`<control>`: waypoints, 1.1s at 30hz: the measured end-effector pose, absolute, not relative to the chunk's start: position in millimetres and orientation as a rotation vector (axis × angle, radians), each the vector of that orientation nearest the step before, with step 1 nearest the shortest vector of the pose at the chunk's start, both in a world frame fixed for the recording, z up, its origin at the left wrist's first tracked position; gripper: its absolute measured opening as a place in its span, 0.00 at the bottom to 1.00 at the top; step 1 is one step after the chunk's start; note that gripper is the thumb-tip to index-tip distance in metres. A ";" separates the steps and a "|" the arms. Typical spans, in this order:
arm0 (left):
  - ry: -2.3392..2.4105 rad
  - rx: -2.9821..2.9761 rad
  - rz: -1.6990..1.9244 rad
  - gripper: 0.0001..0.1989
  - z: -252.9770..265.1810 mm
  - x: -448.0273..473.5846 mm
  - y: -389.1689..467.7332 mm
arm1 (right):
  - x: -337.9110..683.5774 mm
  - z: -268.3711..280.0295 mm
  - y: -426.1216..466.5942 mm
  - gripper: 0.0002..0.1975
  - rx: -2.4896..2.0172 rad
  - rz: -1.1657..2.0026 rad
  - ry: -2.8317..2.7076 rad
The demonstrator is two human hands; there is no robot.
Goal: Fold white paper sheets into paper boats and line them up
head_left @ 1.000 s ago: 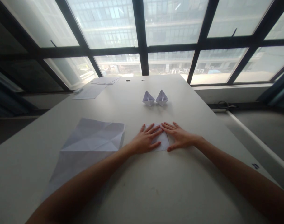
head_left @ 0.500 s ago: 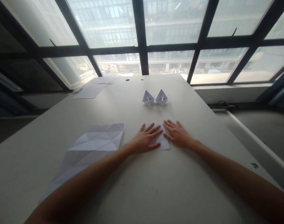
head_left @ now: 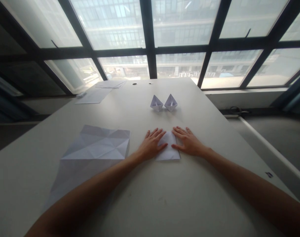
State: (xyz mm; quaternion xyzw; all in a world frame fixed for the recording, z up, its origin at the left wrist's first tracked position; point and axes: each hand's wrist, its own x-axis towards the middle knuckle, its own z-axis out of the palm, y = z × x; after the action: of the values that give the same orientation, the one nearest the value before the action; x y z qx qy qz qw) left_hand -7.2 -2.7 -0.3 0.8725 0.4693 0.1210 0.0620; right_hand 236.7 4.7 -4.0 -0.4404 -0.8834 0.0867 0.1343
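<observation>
A small folded sheet of white paper point(head_left: 170, 152) lies flat on the table between my hands. My left hand point(head_left: 152, 144) rests over its left side with the fingers stretched out, covering that edge. On the right edge lies my right hand point(head_left: 188, 141), palm down, fingers extended and thumb on the paper. Beyond my hands stand two folded paper boats, a left one point(head_left: 156, 104) and a right one point(head_left: 171, 103), side by side. A large creased sheet of paper point(head_left: 95, 146) is spread out to the left, partly under my left forearm.
The white table point(head_left: 145, 200) runs forward to the windows. At its far left are several flat sheets of paper point(head_left: 92, 97) and a small crumpled item point(head_left: 81, 94). A dark round hole point(head_left: 134, 84) is near the far edge. Past the right edge runs a white bar point(head_left: 270, 144).
My left hand has drawn back to the left, uncovering more of the folded paper. The large creased sheet has shifted left and spread wider. My right hand has barely moved.
</observation>
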 end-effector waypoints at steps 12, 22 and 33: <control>1.436 2.593 0.604 0.29 -2.2 -7.8 0.2 | 234.3 -4.5 5.9 0.32 -1.308 0.258 -2.534; 1.366 2.564 0.793 0.18 2.1 -9.2 2.3 | 236.9 -4.5 4.5 0.24 -1.116 0.221 -2.491; 0.906 2.530 0.926 0.29 9.6 -5.6 -6.6 | 231.3 8.5 -0.5 0.10 -0.863 0.394 -2.409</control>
State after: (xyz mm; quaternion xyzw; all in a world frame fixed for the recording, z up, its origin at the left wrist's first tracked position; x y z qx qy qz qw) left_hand -5.6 -6.6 9.6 0.8802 0.3151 0.3221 0.1493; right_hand 231.3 -0.5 8.5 -0.3205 -0.8953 0.1463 0.2726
